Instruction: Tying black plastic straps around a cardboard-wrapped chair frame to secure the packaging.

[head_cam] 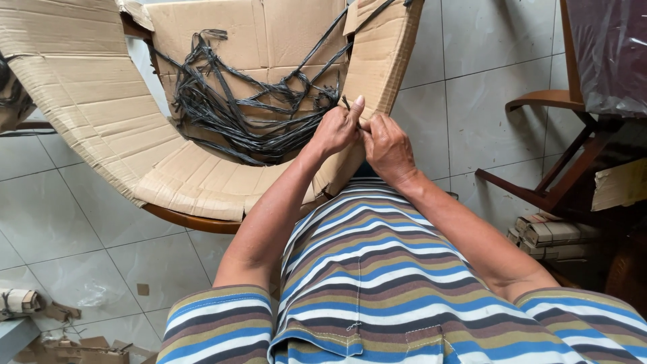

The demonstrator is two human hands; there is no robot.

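Just black strapping (253,111) between fingertips (357,104)

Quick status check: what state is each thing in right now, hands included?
left hand: closed, pinching the black strapping.
right hand: closed, against the left hand at the cardboard edge.
black strapping: loose, tangled inside the wrap.
cardboard wrap: bent round the curved wooden frame, creased.
wooden chair: tilted, partly covered with plastic.
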